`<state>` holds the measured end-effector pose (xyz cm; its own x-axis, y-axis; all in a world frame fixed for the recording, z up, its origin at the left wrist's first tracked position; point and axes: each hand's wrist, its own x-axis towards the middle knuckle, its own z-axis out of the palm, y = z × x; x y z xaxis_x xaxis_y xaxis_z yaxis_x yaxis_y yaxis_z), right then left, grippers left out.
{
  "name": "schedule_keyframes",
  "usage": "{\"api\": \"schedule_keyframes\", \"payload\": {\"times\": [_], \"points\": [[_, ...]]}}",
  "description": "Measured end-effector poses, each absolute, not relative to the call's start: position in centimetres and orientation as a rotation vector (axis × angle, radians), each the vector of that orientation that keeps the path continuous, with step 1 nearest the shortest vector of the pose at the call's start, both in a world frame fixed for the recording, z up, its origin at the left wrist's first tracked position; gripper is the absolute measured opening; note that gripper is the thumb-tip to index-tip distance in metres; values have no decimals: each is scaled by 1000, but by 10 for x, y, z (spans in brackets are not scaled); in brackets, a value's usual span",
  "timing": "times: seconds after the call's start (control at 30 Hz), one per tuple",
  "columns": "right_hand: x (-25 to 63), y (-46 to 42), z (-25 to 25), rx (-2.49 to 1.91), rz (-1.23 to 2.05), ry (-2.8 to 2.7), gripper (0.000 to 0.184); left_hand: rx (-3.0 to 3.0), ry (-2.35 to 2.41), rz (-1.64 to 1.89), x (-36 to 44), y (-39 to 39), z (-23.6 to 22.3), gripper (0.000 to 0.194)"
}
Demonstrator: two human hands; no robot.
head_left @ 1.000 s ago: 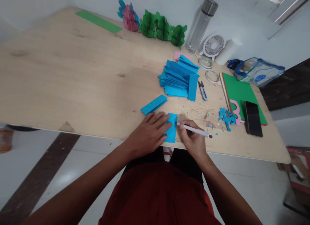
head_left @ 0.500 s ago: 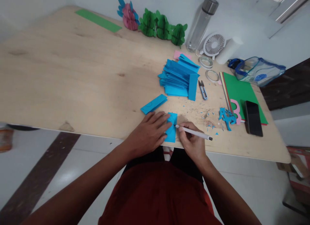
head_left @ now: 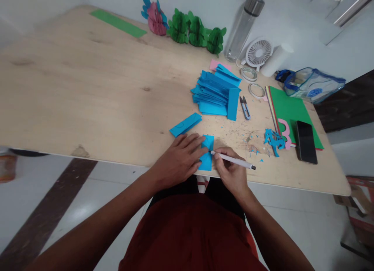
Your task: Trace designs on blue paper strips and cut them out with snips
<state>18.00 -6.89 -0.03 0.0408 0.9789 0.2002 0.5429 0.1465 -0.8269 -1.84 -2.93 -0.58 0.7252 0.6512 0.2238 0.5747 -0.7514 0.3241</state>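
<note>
Near the table's front edge lies a small blue paper piece point(head_left: 207, 162) with faint drawn lines. My left hand point(head_left: 179, 160) rests flat on its left side, fingers stretched out and holding it down. In my right hand point(head_left: 232, 168) is a white pen point(head_left: 235, 159), gripped between thumb and fingers. The pen's tip meets the paper near its right edge, close to my left fingertips. Just beyond my left hand is a folded blue paper strip point(head_left: 186, 124) with a curved line drawn on it.
Farther back sit a pile of folded blue paper point(head_left: 214, 94), thread snips point(head_left: 245, 108) and tape rolls point(head_left: 256, 90). Blue cutouts point(head_left: 274, 141), paper scraps, a phone point(head_left: 306, 141) and green sheets point(head_left: 292, 107) lie to the right. A bottle point(head_left: 244, 29) and fan point(head_left: 258, 53) stand by the wall.
The pen and my right hand have shifted very slightly left over the paper. My left hand stays in place.
</note>
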Motion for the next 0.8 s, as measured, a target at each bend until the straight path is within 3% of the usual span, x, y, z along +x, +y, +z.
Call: {"api": "schedule_keyframes", "payload": {"times": [0.8], "points": [[180,-64,7,-1475,788,-1569,10,2710,935,544,-19,-28,-9,32]]}}
